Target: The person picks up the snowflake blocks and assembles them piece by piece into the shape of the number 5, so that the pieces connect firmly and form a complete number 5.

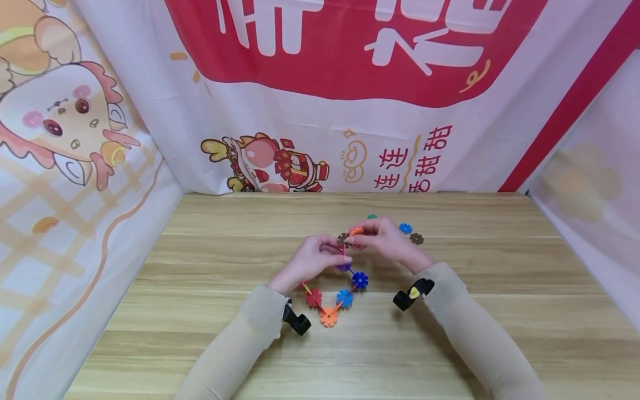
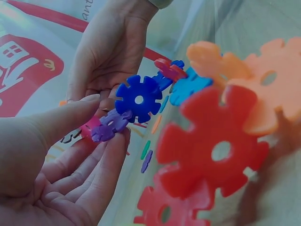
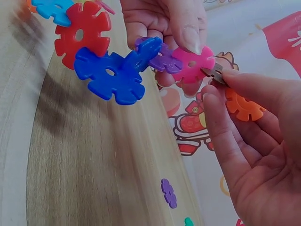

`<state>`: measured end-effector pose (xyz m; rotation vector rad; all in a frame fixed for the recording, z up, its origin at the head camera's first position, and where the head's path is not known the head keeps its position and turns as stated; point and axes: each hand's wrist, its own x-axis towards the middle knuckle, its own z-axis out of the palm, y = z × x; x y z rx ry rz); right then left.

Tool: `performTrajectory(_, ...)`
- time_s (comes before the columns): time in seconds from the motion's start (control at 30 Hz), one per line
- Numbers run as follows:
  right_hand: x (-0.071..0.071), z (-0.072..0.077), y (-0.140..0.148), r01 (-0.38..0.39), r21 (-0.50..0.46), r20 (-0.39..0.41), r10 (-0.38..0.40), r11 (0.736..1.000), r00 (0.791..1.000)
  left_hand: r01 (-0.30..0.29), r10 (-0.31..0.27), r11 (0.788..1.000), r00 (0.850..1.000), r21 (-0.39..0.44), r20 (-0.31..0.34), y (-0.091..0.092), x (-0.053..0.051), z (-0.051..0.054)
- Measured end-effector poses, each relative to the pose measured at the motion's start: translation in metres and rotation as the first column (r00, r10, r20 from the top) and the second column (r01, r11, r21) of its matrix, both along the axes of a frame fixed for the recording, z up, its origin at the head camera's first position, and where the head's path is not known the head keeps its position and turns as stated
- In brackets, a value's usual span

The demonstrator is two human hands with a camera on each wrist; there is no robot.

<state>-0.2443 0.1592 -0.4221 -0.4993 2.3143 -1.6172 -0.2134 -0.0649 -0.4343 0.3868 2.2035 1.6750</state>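
A chain of notched plastic discs hangs from the left hand (image 1: pixel 312 258), which pinches its pink disc (image 3: pixel 194 64) beside a purple one (image 2: pixel 110 126). The right hand (image 1: pixel 387 240) pinches a brown disc (image 3: pixel 215 74) whose edge meets the pink disc's edge; an orange disc (image 3: pixel 244 104) lies against its fingers. Further along the chain are a dark blue disc (image 1: pixel 360 280), a light blue disc (image 1: pixel 344 298), an orange disc (image 1: pixel 328 317) and a red disc (image 1: pixel 314 298). The left forearm and hand partly cover the chain's other end in the head view.
Behind the right hand, loose discs lie on the wooden table (image 1: pixel 450 344): a blue one (image 1: pixel 405 228), a brown one (image 1: pixel 416 238) and a green one (image 1: pixel 372 217). A purple disc (image 3: pixel 169 193) shows in the right wrist view. Printed cloth (image 1: pixel 310 111) hangs behind the table.
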Motion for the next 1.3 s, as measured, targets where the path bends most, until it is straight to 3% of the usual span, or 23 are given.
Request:
performTrajectory(0.27, 0.0, -0.003, 0.007, 0.033, -0.033, -0.007, -0.034, 0.999, 0.999, 0.004, -0.005, 0.999, 1.0, -0.038, -0.014, -0.001, -0.001, 0.0)
performTrajectory(0.6, 0.001, -0.005, 0.009, 0.034, -0.148, 0.043, -0.028, 0.988, 0.999, -0.04, 0.04, 0.999, 0.999, 0.034, 0.012, 0.0, -0.002, 0.001)
performTrajectory(0.87, 0.0, -0.008, 0.009, 0.037, -0.061, -0.052, -0.04, 0.997, 0.998, -0.1, 0.101, 0.993, 0.995, 0.06, -0.011, 0.002, -0.002, 0.003)
performTrajectory(1.13, -0.002, -0.008, 0.012, 0.07, -0.083, -0.009, -0.071, 0.994, 0.997, -0.155, 0.154, 0.985, 0.988, 0.074, 0.019, 0.003, -0.002, 0.004)
performTrajectory(1.3, -0.002, -0.008, 0.011, 0.05, -0.092, -0.008, -0.051, 0.994, 0.999, -0.166, 0.164, 0.983, 0.986, 0.078, 0.025, 0.003, -0.003, 0.004)
